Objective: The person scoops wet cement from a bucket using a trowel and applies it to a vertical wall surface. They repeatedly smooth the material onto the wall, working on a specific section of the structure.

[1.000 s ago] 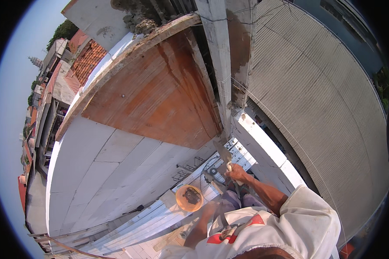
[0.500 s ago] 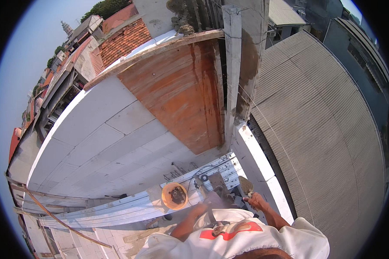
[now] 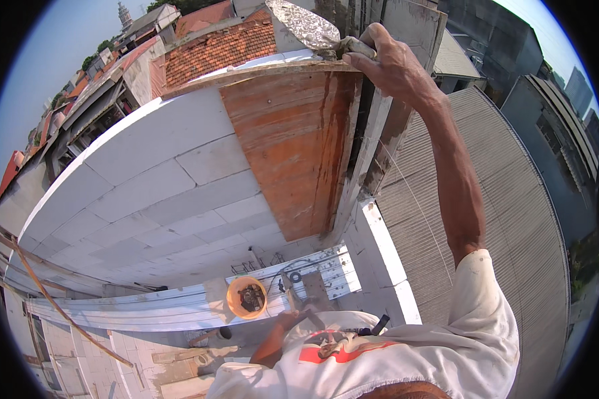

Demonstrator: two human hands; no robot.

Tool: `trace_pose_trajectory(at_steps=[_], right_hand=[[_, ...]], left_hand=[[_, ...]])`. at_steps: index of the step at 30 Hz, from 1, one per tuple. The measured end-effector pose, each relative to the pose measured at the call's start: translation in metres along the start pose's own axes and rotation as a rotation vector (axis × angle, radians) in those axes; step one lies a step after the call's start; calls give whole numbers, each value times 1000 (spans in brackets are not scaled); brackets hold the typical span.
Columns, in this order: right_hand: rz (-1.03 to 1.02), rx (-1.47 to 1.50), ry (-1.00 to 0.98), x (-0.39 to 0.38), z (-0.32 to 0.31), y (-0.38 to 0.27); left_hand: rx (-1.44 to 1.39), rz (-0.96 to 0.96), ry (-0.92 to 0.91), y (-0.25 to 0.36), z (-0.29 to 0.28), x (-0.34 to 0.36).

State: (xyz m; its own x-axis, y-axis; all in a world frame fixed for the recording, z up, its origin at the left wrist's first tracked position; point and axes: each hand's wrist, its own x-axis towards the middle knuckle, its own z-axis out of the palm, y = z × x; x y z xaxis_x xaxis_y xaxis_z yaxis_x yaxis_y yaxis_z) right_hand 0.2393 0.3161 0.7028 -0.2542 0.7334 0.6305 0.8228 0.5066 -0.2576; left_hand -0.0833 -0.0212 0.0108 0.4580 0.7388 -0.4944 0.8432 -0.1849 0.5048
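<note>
The right hand (image 3: 389, 63), raised at twelve o'clock, gripped a mortar-laden trowel (image 3: 306, 25) above the orange board (image 3: 293, 146). The left hand (image 3: 287, 321), at six o'clock, was half hidden; its grip was unclear.

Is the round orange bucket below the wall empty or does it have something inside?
Not empty: the round orange bucket shows a dark mass inside its rim; what it is cannot be told.

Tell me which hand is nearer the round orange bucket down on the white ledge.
Left. The left hand is low, just right of the round orange bucket, not touching it. The right hand is raised far above, gripping a mortar-covered metal trowel.
</note>
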Motion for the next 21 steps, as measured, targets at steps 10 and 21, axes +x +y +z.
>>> trace_pose_trajectory(at_steps=[10,21], right_hand=[[32,-468,-405,110,47,1],[128,-735,-468,123,19,-7]], left_hand=[[97,-135,-65,-65,93,-59],[-185,-103,398,-67,105,-63]])
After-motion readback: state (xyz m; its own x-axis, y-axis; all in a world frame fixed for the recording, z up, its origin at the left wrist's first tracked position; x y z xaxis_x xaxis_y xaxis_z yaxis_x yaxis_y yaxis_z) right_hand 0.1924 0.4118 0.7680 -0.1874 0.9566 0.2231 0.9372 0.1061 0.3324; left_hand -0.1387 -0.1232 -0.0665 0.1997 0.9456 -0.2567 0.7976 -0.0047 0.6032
